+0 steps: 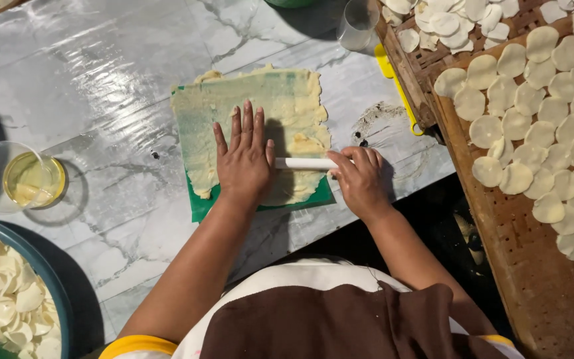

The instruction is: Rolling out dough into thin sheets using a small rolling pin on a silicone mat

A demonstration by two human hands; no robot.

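Note:
A thin sheet of pale yellow dough lies spread over a green mat on the marbled grey table. My left hand lies flat on the dough with its fingers spread, pressing near the middle. My right hand grips the right end of a white rolling pin. The pin lies across the near part of the dough, its left end hidden under my left hand.
A clear cup of yellow oil stands at the left. A blue bowl of round white discs sits at the bottom left. Woven trays with rows of thin dough rounds fill the right. A clear cup and a yellow tool lie near the trays.

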